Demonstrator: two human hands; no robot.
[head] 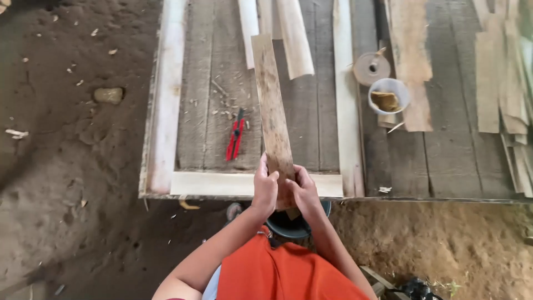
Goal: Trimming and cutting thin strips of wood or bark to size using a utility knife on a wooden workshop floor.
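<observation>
**Operator:** Wooden slat [272, 105] first: I see it in the middle of the frame, a long, narrow, weathered strip running from my hands up toward the top centre, tilted a little to the left.

**Observer:** How are you holding it?

**Operator:** By its near end. My left hand [265, 189] is wrapped around the left edge, fingers curled shut on the wood. My right hand [304, 191] clamps the right edge the same way, thumb on top. Both hands sit just beside each other at lower centre, above a dark round bowl [294, 225] that shows partly under them.

**Observer:** What lies under the slat?

**Operator:** A plank platform [211, 100] with a pale wooden frame [166, 100] laid on it; the frame's near rail [222, 183] runs just past my fingers. Red-handled pliers [236, 136] lie on the planks left of the slat, apart from it, among small wood chips.

**Observer:** And to the right?

**Operator:** A white plastic cup [390, 94] with brownish stuff inside, and a round roll [371, 68] touching it at upper left. Thin veneer strips [508, 83] are stacked at the far right edge. Bare dirt ground [72, 166] fills the left side.
</observation>
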